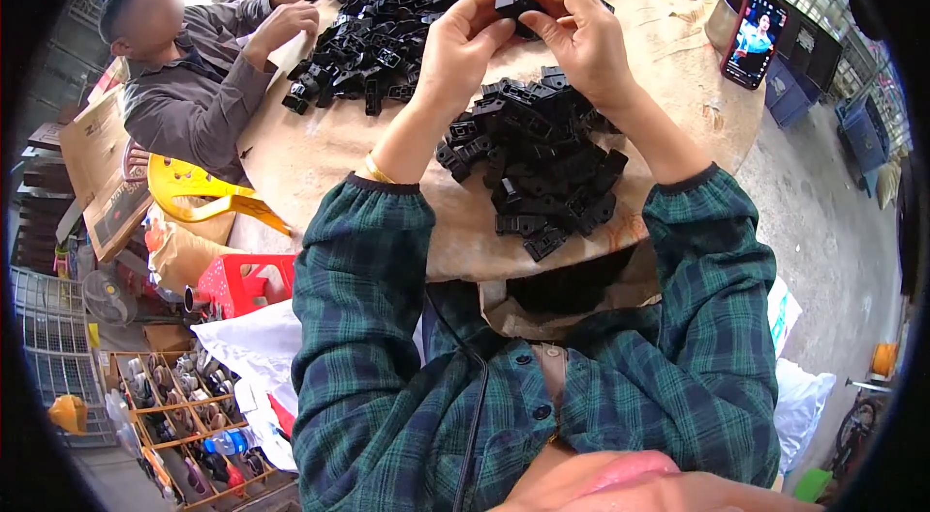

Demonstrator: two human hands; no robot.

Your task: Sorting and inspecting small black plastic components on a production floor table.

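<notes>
Between my two hands, raised over the table, is a small black plastic part (516,1). The fingers of my left hand (465,42) pinch it from one side, and those of my right hand (586,39) grip it from the other. Its finer details are too small to make out. Below my hands lies a near pile of similar black plastic parts (542,158), between my forearms. A much larger heap of the same black parts (387,18) spreads over the far side and the left of the table.
The round table (329,178) has a tan cover. A phone (753,37) with a lit screen stands at the right edge. Across on the left sits another person (189,95), hands raised near the heap. A yellow chair (184,187) and a red stool (242,281) are at the left.
</notes>
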